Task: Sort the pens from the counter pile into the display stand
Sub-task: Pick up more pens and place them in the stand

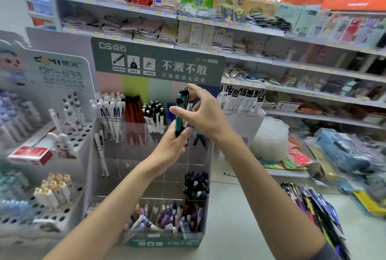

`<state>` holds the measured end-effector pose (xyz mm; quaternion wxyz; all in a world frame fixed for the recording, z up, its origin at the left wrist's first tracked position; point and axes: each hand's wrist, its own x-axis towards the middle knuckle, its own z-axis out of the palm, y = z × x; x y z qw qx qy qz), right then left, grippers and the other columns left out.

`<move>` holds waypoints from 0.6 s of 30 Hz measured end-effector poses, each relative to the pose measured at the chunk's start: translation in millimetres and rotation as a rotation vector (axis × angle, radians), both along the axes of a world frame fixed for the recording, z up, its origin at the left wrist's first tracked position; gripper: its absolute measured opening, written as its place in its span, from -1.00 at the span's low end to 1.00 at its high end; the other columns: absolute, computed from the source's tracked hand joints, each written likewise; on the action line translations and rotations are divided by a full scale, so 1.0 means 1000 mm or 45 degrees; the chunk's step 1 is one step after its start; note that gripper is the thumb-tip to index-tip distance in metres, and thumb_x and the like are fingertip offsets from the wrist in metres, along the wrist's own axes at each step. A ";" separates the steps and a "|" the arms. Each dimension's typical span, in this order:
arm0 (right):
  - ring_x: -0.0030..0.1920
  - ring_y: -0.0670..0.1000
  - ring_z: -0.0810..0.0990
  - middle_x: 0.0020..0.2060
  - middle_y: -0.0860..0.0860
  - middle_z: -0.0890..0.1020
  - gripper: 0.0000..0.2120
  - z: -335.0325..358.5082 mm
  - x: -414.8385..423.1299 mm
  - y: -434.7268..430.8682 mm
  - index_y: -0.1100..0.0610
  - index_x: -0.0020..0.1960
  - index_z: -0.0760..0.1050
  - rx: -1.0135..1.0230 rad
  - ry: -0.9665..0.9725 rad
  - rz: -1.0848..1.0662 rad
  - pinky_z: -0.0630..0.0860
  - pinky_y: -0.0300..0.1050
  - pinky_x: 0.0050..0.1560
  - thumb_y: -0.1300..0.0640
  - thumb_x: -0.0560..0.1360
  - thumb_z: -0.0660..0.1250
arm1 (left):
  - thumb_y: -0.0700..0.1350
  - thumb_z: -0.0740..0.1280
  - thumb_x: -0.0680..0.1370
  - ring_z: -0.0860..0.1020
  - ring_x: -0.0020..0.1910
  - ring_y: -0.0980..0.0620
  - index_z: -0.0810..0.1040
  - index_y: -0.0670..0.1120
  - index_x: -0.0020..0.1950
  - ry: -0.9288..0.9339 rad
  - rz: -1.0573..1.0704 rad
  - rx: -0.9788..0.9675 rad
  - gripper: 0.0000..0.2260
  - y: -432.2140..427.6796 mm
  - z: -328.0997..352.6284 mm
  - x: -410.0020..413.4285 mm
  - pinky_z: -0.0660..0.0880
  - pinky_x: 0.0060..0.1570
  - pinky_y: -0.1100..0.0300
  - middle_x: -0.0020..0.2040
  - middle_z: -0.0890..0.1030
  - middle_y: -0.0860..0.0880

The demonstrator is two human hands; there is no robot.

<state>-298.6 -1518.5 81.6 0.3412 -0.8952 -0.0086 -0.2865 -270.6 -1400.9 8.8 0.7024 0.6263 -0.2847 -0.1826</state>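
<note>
**Sorting partly done.** The left grip (173, 144) is closed round a small bundle of pens (181, 111), held upright above the display stand (117, 140). The right grip (206, 111) is spread wide at their tops; contact cannot be told. Several compartments already hold pens and the middle ones look bare. A sizeable pile (313, 207) is left on the counter (229, 218), at right. The header (158, 61) reads "DS点石", "不溅不散", "DS-758". The neighbouring stand (60, 67) reads "DOMI 東米", "DM-633".

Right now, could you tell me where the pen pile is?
Head view, lower right: the pile lies on the counter, right of the display stand.
</note>
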 end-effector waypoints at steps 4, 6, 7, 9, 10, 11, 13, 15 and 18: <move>-0.17 -0.10 0.49 -0.03 -0.05 0.53 -0.44 0.001 -0.005 -0.005 0.10 0.40 0.36 0.048 -0.018 0.031 0.45 -0.21 -0.05 0.07 0.46 0.47 | 0.00 0.14 0.68 0.42 -0.28 0.30 0.33 0.13 0.25 -0.305 0.106 0.179 -0.85 -0.005 -0.003 -0.003 0.37 -0.19 0.37 -0.11 0.47 0.08; -0.11 0.00 0.54 -0.04 -0.01 0.55 -0.43 0.002 -0.008 -0.008 0.04 0.41 0.29 0.041 0.091 0.094 0.49 -0.18 -0.07 0.03 0.49 0.46 | -0.02 0.14 0.68 0.48 -0.05 0.42 0.31 0.03 0.37 -0.353 0.088 0.174 -0.74 -0.007 -0.004 -0.005 0.41 -0.03 0.43 0.06 0.51 0.16; -0.14 0.03 0.55 -0.08 0.04 0.57 -0.47 0.000 -0.009 -0.008 0.02 0.38 0.29 0.032 0.108 0.134 0.52 -0.12 -0.08 0.03 0.50 0.44 | -0.03 0.14 0.69 0.48 0.08 0.41 0.29 0.02 0.42 -0.341 0.071 0.166 -0.71 -0.009 -0.004 -0.006 0.42 0.05 0.43 0.14 0.52 0.19; -0.22 0.01 0.55 -0.17 0.08 0.56 -0.63 -0.004 -0.008 -0.009 0.10 0.24 0.32 0.051 0.006 0.173 0.54 -0.06 -0.12 0.12 0.53 0.40 | 0.00 0.17 0.68 0.50 0.16 0.30 0.28 0.03 0.43 -0.288 0.070 0.164 -0.68 -0.011 -0.004 -0.006 0.43 0.05 0.38 0.18 0.53 0.16; -0.27 -0.06 0.53 -0.21 0.05 0.53 -0.70 -0.005 -0.007 -0.012 0.16 0.18 0.33 0.080 -0.078 0.165 0.55 -0.10 -0.17 0.18 0.55 0.38 | 0.04 0.18 0.66 0.52 0.09 0.28 0.30 0.04 0.42 -0.253 0.087 0.173 -0.67 -0.011 -0.003 -0.007 0.42 -0.01 0.37 0.14 0.54 0.14; -0.31 -0.14 0.49 -0.24 0.01 0.49 -0.75 -0.005 -0.007 -0.016 0.21 0.15 0.33 0.114 -0.159 0.142 0.53 -0.18 -0.23 0.22 0.56 0.35 | 0.07 0.18 0.65 0.53 -0.02 0.27 0.31 0.04 0.40 -0.213 0.105 0.177 -0.67 -0.011 -0.002 -0.007 0.41 -0.08 0.38 0.05 0.55 0.13; -0.32 -0.19 0.46 -0.24 -0.01 0.43 -0.78 0.001 -0.007 -0.032 0.26 0.15 0.31 0.194 -0.303 0.052 0.48 -0.30 -0.27 0.25 0.59 0.31 | 0.06 0.13 0.67 0.46 -0.26 0.27 0.37 0.01 0.34 -0.133 0.166 0.143 -0.73 -0.007 -0.003 -0.005 0.38 -0.23 0.38 -0.16 0.50 0.12; -0.28 -0.10 0.50 -0.21 0.05 0.45 -0.77 0.009 -0.006 -0.053 0.24 0.17 0.30 0.208 -0.405 -0.060 0.52 -0.19 -0.25 0.20 0.60 0.29 | -0.04 0.07 0.71 0.37 -0.38 0.23 0.43 -0.07 0.25 -0.039 0.274 0.049 -0.78 -0.002 -0.008 0.001 0.32 -0.31 0.33 -0.29 0.43 0.12; -0.21 0.14 0.54 -0.22 0.07 0.48 -0.76 0.007 0.002 -0.076 0.22 0.18 0.30 0.180 -0.393 -0.150 0.53 0.04 -0.19 0.16 0.61 0.28 | -0.14 0.07 0.71 0.35 -0.37 0.14 0.49 -0.08 0.11 0.045 0.380 -0.035 -0.80 0.007 -0.013 0.009 0.32 -0.32 0.27 -0.25 0.42 0.02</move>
